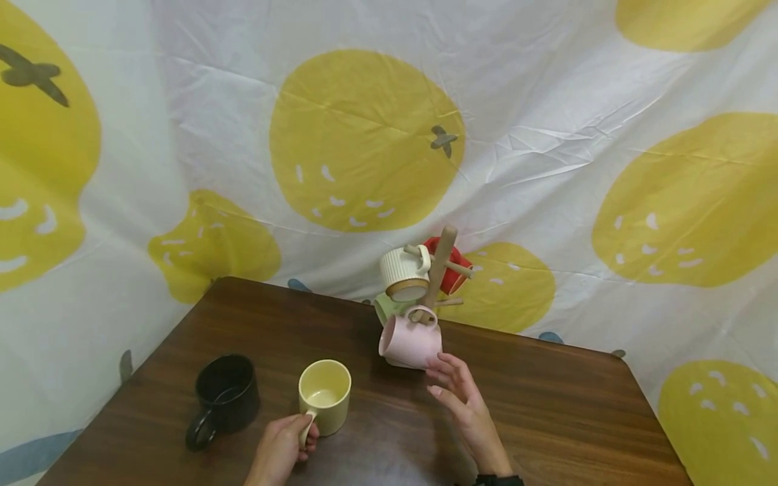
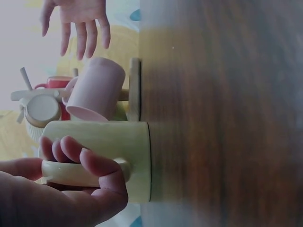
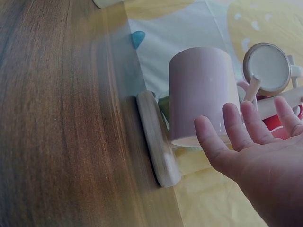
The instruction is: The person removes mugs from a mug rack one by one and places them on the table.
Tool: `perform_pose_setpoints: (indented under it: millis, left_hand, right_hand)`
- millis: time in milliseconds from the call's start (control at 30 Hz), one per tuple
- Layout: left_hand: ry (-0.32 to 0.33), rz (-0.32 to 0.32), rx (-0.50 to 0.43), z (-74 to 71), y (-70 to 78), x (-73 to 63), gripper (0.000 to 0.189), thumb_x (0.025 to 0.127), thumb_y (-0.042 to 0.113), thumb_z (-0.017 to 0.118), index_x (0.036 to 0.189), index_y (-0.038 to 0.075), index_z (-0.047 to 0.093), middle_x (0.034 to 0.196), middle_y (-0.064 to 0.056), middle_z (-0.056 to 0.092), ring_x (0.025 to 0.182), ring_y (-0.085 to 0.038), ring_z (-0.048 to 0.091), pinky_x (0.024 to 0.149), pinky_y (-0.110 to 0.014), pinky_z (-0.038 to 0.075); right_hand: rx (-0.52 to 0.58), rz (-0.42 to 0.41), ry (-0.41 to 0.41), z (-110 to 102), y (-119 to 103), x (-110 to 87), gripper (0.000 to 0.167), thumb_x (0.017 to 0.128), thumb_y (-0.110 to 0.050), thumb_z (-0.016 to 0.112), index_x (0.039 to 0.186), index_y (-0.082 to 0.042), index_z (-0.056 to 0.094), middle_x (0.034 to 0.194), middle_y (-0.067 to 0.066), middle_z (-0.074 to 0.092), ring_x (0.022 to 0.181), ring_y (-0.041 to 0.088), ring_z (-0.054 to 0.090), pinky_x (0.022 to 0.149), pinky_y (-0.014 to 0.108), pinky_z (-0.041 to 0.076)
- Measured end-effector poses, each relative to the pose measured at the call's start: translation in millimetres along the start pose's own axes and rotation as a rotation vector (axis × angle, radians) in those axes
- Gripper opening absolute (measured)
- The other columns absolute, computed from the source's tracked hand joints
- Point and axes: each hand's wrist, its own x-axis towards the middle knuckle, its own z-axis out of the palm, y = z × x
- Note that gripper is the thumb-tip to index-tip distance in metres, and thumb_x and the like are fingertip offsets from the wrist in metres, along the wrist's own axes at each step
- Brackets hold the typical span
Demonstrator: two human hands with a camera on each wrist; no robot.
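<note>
My left hand (image 1: 282, 442) grips the handle of a pale yellow mug (image 1: 331, 412), its fingers curled round it in the left wrist view. That mug is upright at the front of the table. My right hand (image 1: 464, 408) has its fingers spread beside the base of a pink mug (image 1: 413, 343). By its handle the pink mug hangs sideways from a low peg of a wooden mug tree (image 1: 439, 270). The tree also bears a ribbed white mug (image 1: 401, 268), a red mug (image 1: 457, 273) and a light green mug (image 1: 384, 307), which is partly hidden behind the pink one.
A black mug (image 1: 234, 405) stands upright on the brown wooden table (image 1: 565, 405), left of the yellow mug. Right behind the table's back edge hangs a white cloth (image 1: 523, 81) printed with yellow lemons. The tree's round wooden base (image 3: 158, 142) sits near that edge.
</note>
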Motion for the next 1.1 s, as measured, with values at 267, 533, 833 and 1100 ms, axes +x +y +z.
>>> perform_pose_setpoints:
  millis: [267, 533, 833, 1100]
  left_hand:
    - [-0.007, 0.009, 0.042, -0.3, -0.4, -1.3, 0.036, 0.102, 0.014, 0.043, 0.088, -0.014, 0.062, 0.077, -0.002, 0.060, 0.070, -0.015, 0.056, 0.059, -0.028, 0.048]
    - [0.008, 0.017, 0.028, -0.4, -0.8, -4.2, 0.034, 0.102, 0.013, 0.045, 0.094, -0.016, 0.062, 0.077, -0.004, 0.061, 0.072, -0.015, 0.057, 0.059, -0.028, 0.050]
    - [0.068, 0.028, 0.065, -4.1, -0.9, -6.5, 0.026, 0.099, 0.017, 0.056, 0.093, -0.006, 0.068, 0.085, -0.005, 0.065, 0.073, -0.010, 0.053, 0.061, -0.024, 0.048]
    - [0.101, 0.007, 0.114, -7.6, -1.6, -8.7, 0.025, 0.097, 0.022, 0.060, 0.096, -0.001, 0.070, 0.083, -0.003, 0.062, 0.069, -0.015, 0.056, 0.061, -0.024, 0.047]
  right_hand:
    - [0.004, 0.000, -0.007, 0.0, 1.1, -0.6, 0.058, 0.097, 0.000, 0.053, 0.144, 0.012, 0.021, 0.144, 0.023, 0.039, 0.131, 0.028, 0.045, 0.103, 0.034, 0.046]
    - [-0.008, 0.036, 0.016, 2.8, 0.5, -0.9, 0.059, 0.098, -0.002, 0.054, 0.144, 0.011, 0.021, 0.145, 0.024, 0.039, 0.130, 0.025, 0.046, 0.102, 0.031, 0.047]
    - [-0.008, 0.027, 0.030, 4.3, 2.1, -0.5, 0.058, 0.097, -0.001, 0.055, 0.143, 0.012, 0.022, 0.143, 0.024, 0.042, 0.126, 0.018, 0.049, 0.100, 0.027, 0.047]
    - [0.000, 0.010, 0.027, 2.3, 3.4, -1.1, 0.057, 0.097, 0.000, 0.054, 0.143, 0.012, 0.023, 0.141, 0.020, 0.045, 0.125, 0.015, 0.050, 0.099, 0.027, 0.047]
